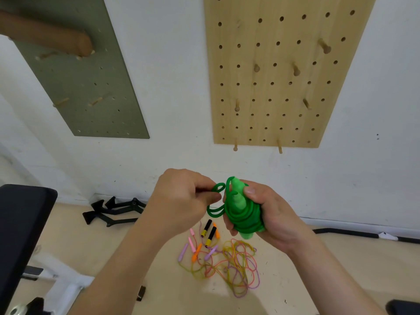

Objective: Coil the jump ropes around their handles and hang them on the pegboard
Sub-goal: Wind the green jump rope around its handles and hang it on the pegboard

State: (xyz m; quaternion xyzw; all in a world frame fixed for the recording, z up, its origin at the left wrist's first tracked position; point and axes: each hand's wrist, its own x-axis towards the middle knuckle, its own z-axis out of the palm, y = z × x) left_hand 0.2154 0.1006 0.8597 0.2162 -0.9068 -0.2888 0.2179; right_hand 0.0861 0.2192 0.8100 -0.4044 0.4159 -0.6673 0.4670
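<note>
While the right hand [270,214] has its fingers clamped round the green jump rope [241,212] coiled on its handles, the left hand [184,196] pinches a loose loop just left of it, below the wooden pegboard [284,71].

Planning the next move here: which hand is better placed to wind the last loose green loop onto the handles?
Probably the left hand: it pinches the loose loop right beside the handles, while the right hand grips the coiled bundle.
</note>
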